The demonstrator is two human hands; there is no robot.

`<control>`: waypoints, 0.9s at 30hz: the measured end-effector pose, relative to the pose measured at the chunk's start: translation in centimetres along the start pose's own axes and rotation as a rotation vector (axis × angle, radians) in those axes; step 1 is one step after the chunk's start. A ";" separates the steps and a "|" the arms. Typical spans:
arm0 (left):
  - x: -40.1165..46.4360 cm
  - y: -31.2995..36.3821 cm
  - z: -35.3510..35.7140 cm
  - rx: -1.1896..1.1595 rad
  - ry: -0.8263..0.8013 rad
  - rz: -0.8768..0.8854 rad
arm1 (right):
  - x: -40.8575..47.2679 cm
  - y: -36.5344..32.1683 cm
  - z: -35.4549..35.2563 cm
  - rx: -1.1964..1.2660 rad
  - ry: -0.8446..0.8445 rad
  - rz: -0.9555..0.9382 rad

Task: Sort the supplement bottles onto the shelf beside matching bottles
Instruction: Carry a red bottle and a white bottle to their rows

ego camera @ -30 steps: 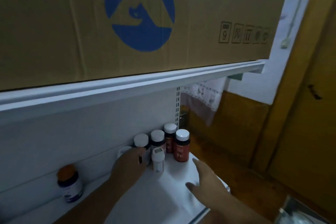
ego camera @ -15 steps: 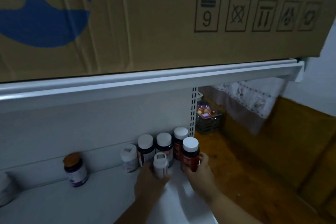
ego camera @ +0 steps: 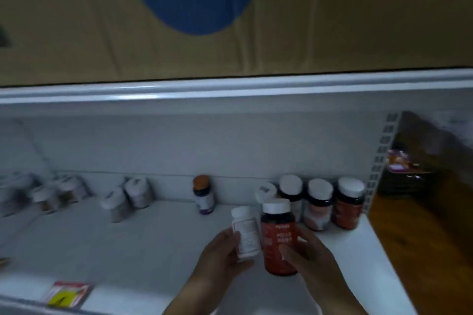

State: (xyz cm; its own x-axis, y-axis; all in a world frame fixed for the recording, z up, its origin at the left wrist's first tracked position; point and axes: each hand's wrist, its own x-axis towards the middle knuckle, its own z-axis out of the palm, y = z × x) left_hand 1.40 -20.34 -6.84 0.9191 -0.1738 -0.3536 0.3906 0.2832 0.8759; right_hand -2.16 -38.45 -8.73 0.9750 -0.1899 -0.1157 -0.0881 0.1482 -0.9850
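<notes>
My left hand [ego camera: 222,253] holds a small white bottle [ego camera: 245,233] above the white shelf [ego camera: 128,250]. My right hand [ego camera: 312,256] grips a red bottle with a white cap [ego camera: 279,238] right beside it. Behind them, at the shelf's right end, stand three dark red white-capped bottles [ego camera: 320,202] and one small white bottle [ego camera: 266,192]. An orange-capped dark bottle [ego camera: 203,194] stands alone at the back middle. Two pale white-capped bottles [ego camera: 128,197] stand further left.
A large cardboard box with a blue logo [ego camera: 204,7] sits on the shelf above. Blurred jars [ego camera: 51,194] stand at the far left. A red and yellow label card [ego camera: 67,294] lies at the shelf's front edge. Right of the shelf upright [ego camera: 381,161] is a wooden surface.
Both hands have lifted their bottles off the right-end group and drawn them toward me. The view has swung left, showing more of the shelf.
</notes>
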 end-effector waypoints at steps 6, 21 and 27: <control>-4.7 2.8 -9.5 -0.105 0.057 0.092 | -2.1 -0.6 11.5 0.016 -0.197 0.017; -11.7 10.9 -35.6 0.256 0.210 0.347 | -6.9 2.6 38.4 0.005 -0.314 0.002; -8.4 13.1 -39.8 0.395 0.288 0.355 | -5.4 2.9 41.4 -0.011 -0.204 -0.009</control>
State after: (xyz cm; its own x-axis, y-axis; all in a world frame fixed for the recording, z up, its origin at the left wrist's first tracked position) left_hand 0.87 22.35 -5.48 0.9885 0.1448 -0.0435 0.0590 -0.1046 0.9928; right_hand 0.75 3.24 -5.64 0.9967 0.0092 -0.0801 -0.0806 0.1369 -0.9873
